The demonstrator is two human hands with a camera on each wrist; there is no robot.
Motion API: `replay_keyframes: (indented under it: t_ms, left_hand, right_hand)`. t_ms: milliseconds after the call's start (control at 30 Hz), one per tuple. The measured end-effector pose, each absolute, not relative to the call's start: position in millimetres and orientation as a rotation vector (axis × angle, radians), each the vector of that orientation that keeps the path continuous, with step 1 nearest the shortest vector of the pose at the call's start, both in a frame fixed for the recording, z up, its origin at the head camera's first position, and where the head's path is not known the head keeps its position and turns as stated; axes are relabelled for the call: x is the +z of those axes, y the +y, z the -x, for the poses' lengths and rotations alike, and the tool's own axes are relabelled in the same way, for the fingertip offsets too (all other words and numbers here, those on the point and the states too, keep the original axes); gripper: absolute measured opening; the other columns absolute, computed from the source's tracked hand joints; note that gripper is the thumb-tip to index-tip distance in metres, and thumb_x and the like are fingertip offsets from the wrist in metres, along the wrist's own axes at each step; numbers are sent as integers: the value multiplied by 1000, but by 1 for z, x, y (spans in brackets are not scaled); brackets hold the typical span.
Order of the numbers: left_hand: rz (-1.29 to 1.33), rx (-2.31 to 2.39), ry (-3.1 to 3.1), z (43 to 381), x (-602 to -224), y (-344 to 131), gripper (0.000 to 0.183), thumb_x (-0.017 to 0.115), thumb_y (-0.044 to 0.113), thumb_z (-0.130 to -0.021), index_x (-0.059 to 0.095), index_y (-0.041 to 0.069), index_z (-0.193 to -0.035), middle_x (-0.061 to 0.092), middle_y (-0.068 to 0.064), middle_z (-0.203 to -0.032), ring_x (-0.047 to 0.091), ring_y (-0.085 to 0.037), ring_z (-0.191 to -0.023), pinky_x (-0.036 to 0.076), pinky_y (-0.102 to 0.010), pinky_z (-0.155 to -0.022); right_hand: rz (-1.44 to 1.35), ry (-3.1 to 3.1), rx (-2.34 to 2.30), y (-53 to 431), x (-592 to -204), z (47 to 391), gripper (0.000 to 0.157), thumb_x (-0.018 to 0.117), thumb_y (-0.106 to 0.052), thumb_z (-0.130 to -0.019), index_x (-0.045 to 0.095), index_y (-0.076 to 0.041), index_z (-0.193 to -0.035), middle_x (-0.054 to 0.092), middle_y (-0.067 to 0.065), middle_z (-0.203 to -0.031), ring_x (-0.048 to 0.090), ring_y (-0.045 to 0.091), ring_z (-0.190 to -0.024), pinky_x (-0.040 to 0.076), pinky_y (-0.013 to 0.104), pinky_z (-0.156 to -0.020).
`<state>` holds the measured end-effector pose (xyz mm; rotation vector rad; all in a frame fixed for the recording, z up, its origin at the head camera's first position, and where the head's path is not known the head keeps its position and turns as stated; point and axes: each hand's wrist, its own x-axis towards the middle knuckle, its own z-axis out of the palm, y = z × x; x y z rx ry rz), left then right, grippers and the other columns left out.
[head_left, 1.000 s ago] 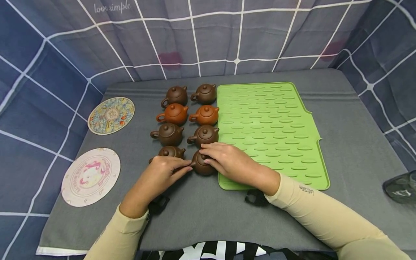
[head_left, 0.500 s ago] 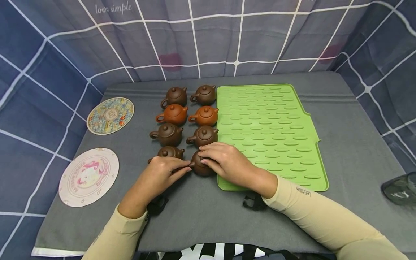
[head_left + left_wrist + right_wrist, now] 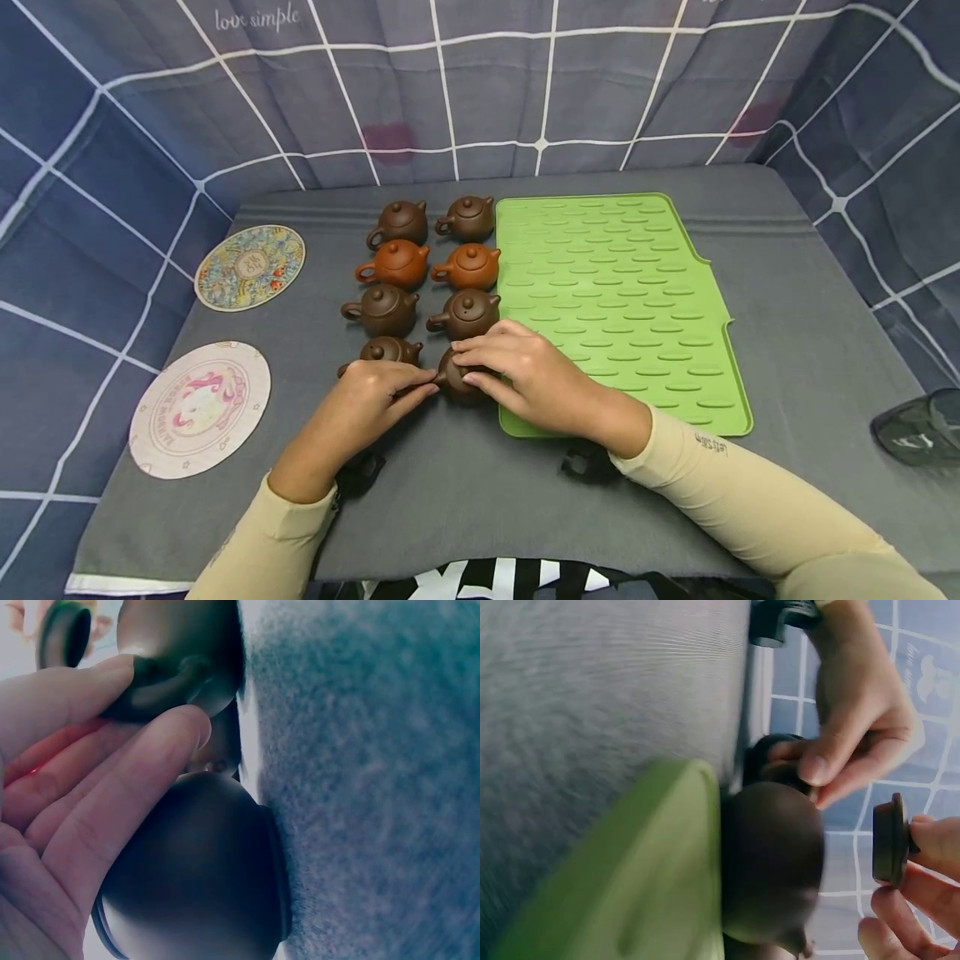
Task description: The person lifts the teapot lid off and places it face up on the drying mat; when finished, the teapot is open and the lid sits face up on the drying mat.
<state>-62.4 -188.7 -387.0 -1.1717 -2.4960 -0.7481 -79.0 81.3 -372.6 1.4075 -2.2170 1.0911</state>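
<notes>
My left hand pinches the handle of the nearest right dark brown teapot between thumb and fingers. In the right wrist view that teapot's round body stands beside the green mat's edge. My right hand is over the pot and pinches a small round lid by its knob. A gap shows between lid and pot. Partly behind my left hand sits another dark brown teapot; its rounded body is close below my fingers in the left wrist view.
Several brown teapots and two orange-brown teapots stand in two columns. Right of them lies a green ridged mat. A patterned disc and a pink-printed disc lie left; a dark glass is far right.
My right hand has risen slightly over the teapot with the lid in its fingers. My left hand keeps its hold on the handle. The head view has shifted a little.
</notes>
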Motion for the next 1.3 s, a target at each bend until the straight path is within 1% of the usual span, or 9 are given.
replay_keyframes:
  t_ms: [167, 333, 500, 600, 767, 867, 967, 1100, 1300]
  left_hand:
    - [1164, -744, -2491, 63, -387, -189, 19, 90, 8, -84, 84, 3, -102, 79, -5, -92, 74, -15, -77, 60, -37, -65]
    - [1145, -735, -2491, 62, -388, -190, 20, 90, 9, -84, 84, 3, -103, 79, -4, -93, 74, -15, -78, 60, -37, -66]
    - [1138, -747, -2492, 61, -389, -190, 21, 90, 8, -84, 84, 3, -103, 79, -4, -93, 74, -15, -79, 60, -37, -66]
    - [1137, -747, -2492, 60, -389, -191, 21, 90, 8, -84, 84, 3, -103, 79, -4, -93, 74, -14, -78, 60, -36, -65]
    - [1146, -751, -2487, 60, -389, -190, 22, 90, 7, -83, 84, 4, -103, 78, -3, -93, 74, -14, -79, 60, -36, -65]
    - [1149, -762, -2478, 60, -389, -190, 22, 90, 6, -82, 84, 4, -104, 79, -3, -93, 74, -13, -79, 60, -36, -65]
    - [1155, -770, -2465, 60, -389, -190, 23, 91, 5, -81, 83, 3, -104, 78, -3, -93, 74, -13, -79, 60, -36, -65]
    - [1169, -768, -2452, 61, -389, -190, 24, 91, 5, -81, 83, 3, -103, 79, -3, -94, 74, -14, -79, 60, -36, -66]
    - [1181, -756, -2454, 62, -389, -189, 22, 90, 6, -82, 83, 3, -103, 79, -3, -94, 74, -13, -79, 60, -36, -66]
  right_hand:
    - [-1349, -2227, 1225, 98, -365, 82, 28, 77, -4, -96, 76, -2, -123, 73, 6, -128, 67, 21, -113, 52, 36, -94]
    - [-1185, -2339, 1491, 127, -366, 88, 35, 74, 0, -98, 73, -5, -132, 72, 1, -129, 68, 18, -113, 56, 34, -87]
    - [-914, -2348, 1989, 163, -371, 92, 44, 65, 8, -101, 64, -3, -144, 69, 12, -134, 70, 28, -114, 58, 38, -90]
    - [-779, -2221, 2240, 184, -375, 95, 47, 59, 10, -104, 59, -2, -149, 66, 19, -136, 69, 31, -114, 57, 41, -93]
    - [-703, -1820, 2631, 218, -381, 100, 45, 44, 15, -107, 49, 9, -151, 57, 26, -143, 59, 34, -130, 48, 48, -104]
    - [-654, -1690, 2727, 236, -381, 100, 45, 40, 16, -107, 44, 13, -152, 52, 28, -147, 55, 36, -135, 44, 49, -107]
    - [-551, -1680, 2752, 252, -379, 97, 47, 42, 19, -105, 43, 14, -152, 51, 29, -147, 56, 36, -134, 44, 48, -107]
    - [-400, -1792, 2692, 265, -377, 91, 53, 50, 24, -100, 46, 10, -151, 58, 28, -138, 62, 34, -126, 46, 46, -104]
    - [-177, -1983, 2565, 277, -379, 83, 51, 62, 26, -93, 53, 11, -140, 68, 21, -126, 70, 27, -113, 55, 35, -93]
